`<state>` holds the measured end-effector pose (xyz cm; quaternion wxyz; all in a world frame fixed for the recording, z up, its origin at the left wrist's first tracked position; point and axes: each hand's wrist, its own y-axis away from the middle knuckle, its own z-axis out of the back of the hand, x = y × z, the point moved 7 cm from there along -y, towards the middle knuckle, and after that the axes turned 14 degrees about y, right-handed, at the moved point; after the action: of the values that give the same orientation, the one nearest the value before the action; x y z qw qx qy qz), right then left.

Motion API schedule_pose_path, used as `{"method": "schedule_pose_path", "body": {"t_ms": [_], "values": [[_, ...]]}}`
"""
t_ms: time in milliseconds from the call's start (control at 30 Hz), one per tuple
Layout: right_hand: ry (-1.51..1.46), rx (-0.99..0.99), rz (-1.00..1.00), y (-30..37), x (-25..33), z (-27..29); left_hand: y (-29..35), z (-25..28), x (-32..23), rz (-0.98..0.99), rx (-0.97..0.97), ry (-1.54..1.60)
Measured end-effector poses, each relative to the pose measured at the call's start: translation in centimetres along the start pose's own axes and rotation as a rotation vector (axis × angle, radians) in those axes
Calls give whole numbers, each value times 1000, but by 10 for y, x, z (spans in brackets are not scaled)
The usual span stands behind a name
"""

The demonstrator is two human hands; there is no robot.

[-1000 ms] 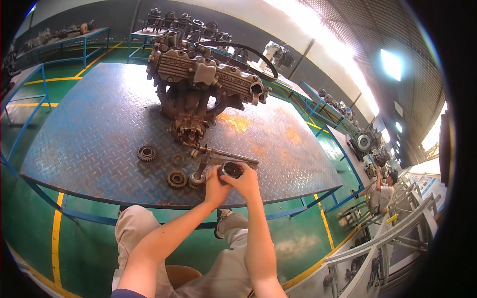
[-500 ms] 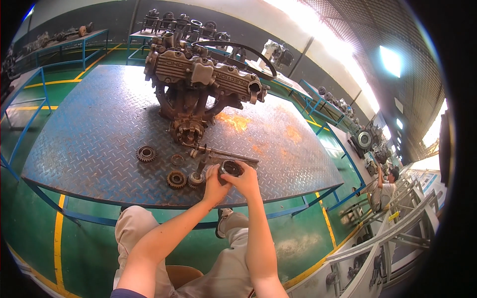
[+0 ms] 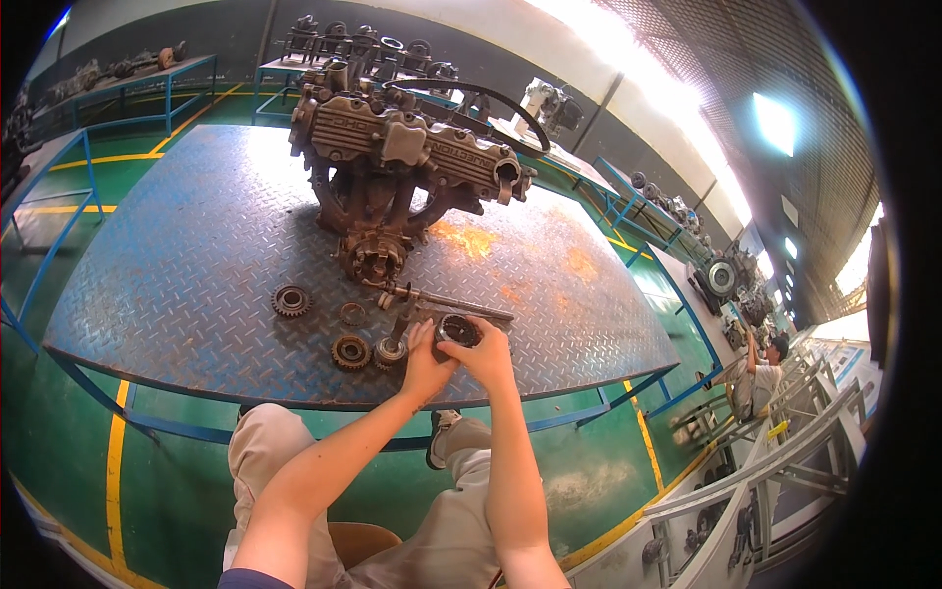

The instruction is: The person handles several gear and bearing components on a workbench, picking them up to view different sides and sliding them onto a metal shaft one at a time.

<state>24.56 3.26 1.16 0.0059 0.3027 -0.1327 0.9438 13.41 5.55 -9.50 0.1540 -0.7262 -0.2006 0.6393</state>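
Observation:
Above the table's near edge, my left hand (image 3: 422, 365) and my right hand (image 3: 488, 359) are both closed around a dark, round, ring-shaped metal hub (image 3: 458, 333). Its open face is turned up, and my right thumb lies across its near rim. Just left of my hands is a small gear with an upright stem (image 3: 390, 351). Beside that lies a brownish gear (image 3: 349, 352), with a thin ring (image 3: 353, 313) behind it. A larger toothed gear (image 3: 291, 300) rests farther left. Past my fingertips, a long metal shaft (image 3: 456, 303) lies across the plate.
A large engine (image 3: 397, 147) stands at the far middle of the blue tread-plate table (image 3: 177, 275). Other benches with metal parts (image 3: 368, 54) line the walls. Metal frames (image 3: 765, 471) stand at the right, where another person (image 3: 760, 378) sits. My knees are by the table's near edge.
The view has shifted very slightly. Both hands keep the same hold on the hub, and the parts on the table have not moved.

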Motion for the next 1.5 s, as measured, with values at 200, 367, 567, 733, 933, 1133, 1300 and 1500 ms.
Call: {"method": "schedule_pose_path", "body": {"t_ms": [200, 367, 567, 733, 933, 1133, 1300, 1500], "values": [[34, -14, 22, -2, -4, 0, 0, 0, -8, -27, 7, -37], [22, -7, 20, -2, -2, -1, -2, 3, -12, -10, 38, -86], [61, -56, 76, -3, -4, -2, -3, 4, -10, 27, 32, -83], [65, -62, 81, -4, -5, -2, -3, 1, -6, -14, 37, -98], [53, -54, 72, -1, 1, 0, -4, 6, -10, 19, 20, -48], [39, -16, 28, -2, -1, -2, -5, 2, -9, -32, 6, -53], [69, -11, 22, 0, 5, 1, -6, 6, -7, -7, -9, 14], [57, -13, 28, 1, 8, 1, -6, 4, -7, -23, -2, -57]]}}
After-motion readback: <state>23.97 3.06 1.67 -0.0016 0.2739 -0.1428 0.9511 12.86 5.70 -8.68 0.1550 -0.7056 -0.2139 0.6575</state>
